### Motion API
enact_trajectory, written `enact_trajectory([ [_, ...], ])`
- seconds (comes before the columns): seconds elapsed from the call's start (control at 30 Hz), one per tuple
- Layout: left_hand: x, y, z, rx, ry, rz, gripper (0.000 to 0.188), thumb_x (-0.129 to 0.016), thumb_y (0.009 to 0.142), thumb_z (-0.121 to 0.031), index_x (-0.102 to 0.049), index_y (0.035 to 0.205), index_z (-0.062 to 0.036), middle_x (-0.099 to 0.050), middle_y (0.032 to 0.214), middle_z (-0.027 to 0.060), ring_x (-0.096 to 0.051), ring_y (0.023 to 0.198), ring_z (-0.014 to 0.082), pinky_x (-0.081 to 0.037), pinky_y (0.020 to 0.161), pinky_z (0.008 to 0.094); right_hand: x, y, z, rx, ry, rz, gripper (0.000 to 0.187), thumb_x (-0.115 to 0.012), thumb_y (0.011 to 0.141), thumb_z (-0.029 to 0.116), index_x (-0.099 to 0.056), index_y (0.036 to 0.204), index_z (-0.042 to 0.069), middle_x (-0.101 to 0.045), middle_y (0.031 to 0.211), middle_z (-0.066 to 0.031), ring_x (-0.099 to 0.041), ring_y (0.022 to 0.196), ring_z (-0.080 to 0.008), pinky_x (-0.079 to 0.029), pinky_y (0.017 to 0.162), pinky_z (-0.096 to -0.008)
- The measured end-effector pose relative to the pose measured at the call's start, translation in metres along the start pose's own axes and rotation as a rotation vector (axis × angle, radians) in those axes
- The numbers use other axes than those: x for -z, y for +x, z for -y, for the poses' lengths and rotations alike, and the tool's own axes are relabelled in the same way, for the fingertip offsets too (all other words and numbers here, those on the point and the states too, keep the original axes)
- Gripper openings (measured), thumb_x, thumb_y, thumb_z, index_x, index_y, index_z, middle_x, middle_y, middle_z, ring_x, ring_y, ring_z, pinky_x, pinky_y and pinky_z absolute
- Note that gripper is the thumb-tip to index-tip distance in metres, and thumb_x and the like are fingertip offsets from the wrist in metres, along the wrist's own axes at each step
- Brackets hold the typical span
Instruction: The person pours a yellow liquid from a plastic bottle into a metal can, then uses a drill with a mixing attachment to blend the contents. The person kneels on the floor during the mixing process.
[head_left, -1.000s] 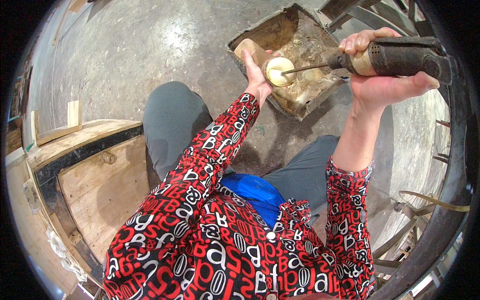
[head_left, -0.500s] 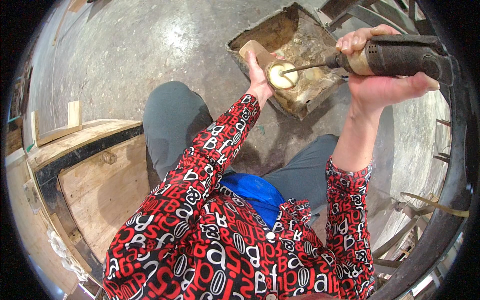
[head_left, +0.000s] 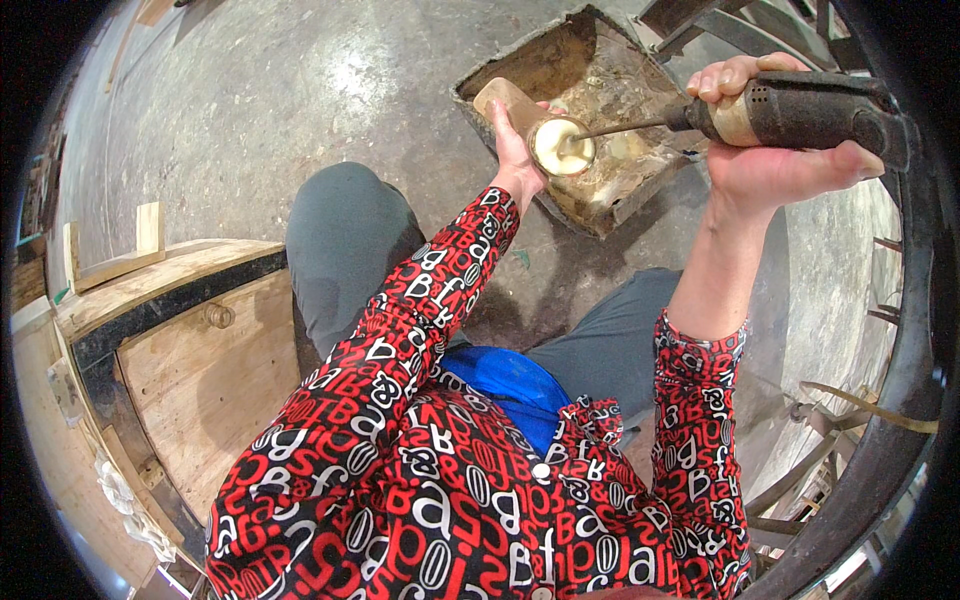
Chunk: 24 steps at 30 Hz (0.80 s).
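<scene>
My left hand (head_left: 515, 152) is wrapped round a tan cup-like container (head_left: 505, 100), tilted with its round mouth toward me. Creamy pale liquid (head_left: 570, 158) fills the mouth. In my right hand (head_left: 755, 170) is a black power drill (head_left: 800, 112) with a pale collar, held level with its nose pointing left. Its long thin rod (head_left: 630, 126) reaches into the liquid; the rod's tip is hidden there. Below the container, on the floor, lies a worn, crusted square pan (head_left: 600, 60).
A wooden box (head_left: 215, 360) with a dark rim stands by my left knee. To the right, a dark curved metal edge (head_left: 915, 400) and metal frame bars (head_left: 800, 480) run close to my right arm. More dark bars (head_left: 730, 30) stand beyond the pan.
My right hand and the drill have shifted slightly right. The rod's end has moved within the mouth, and the liquid's surface now looks swirled. My left hand has barely moved.
</scene>
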<state>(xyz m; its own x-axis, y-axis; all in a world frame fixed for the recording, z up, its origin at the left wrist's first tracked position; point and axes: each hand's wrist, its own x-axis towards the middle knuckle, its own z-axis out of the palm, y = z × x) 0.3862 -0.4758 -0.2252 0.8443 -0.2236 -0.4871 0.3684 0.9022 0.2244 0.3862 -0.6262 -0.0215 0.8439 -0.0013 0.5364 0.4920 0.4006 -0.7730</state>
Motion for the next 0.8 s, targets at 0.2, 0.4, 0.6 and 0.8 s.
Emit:
enact_trajectory([
  [0.2,0.002,0.005,-0.002,-0.011,-0.002,-0.021,0.081,-0.026,0.076,-0.078,-0.046,0.109,-0.0075,-0.060,0.099,0.0138,-0.057,0.095,0.0317,-0.045,0.083,0.0537,0.003,0.001,0.001,0.023,-0.027,0.010,0.096,-0.029,0.060,0.090,-0.057,0.087,0.002,-0.054,0.064,-0.0152,-0.053,0.059,-0.0263,-0.045,0.058,-0.0404],
  [0.4,0.000,0.004,-0.003,-0.031,0.025,-0.061,0.081,-0.025,0.077,-0.077,-0.046,0.112,-0.0065,-0.059,0.106,0.0149,-0.056,0.098,0.0326,-0.043,0.085,0.0565,0.005,-0.001,-0.001,-0.001,0.023,-0.009,0.097,-0.031,0.059,0.091,-0.058,0.088,0.003,-0.054,0.065,-0.0146,-0.053,0.061,-0.0257,-0.045,0.059,-0.0404],
  [0.6,-0.001,0.004,-0.004,-0.058,0.045,-0.066,0.082,-0.026,0.077,-0.077,-0.045,0.115,-0.0064,-0.058,0.110,0.0157,-0.056,0.099,0.0336,-0.041,0.086,0.0572,0.007,-0.002,-0.001,0.003,0.012,-0.010,0.097,-0.031,0.059,0.091,-0.057,0.088,0.003,-0.053,0.066,-0.0146,-0.053,0.062,-0.0258,-0.045,0.059,-0.0406],
  [0.8,-0.001,0.003,-0.005,-0.057,0.031,-0.058,0.082,-0.027,0.077,-0.077,-0.045,0.115,-0.0064,-0.059,0.109,0.0149,-0.056,0.100,0.0328,-0.041,0.087,0.0561,0.004,-0.002,0.000,0.004,-0.005,-0.005,0.097,-0.029,0.060,0.091,-0.057,0.088,0.002,-0.053,0.066,-0.0150,-0.053,0.061,-0.0260,-0.045,0.059,-0.0409],
])
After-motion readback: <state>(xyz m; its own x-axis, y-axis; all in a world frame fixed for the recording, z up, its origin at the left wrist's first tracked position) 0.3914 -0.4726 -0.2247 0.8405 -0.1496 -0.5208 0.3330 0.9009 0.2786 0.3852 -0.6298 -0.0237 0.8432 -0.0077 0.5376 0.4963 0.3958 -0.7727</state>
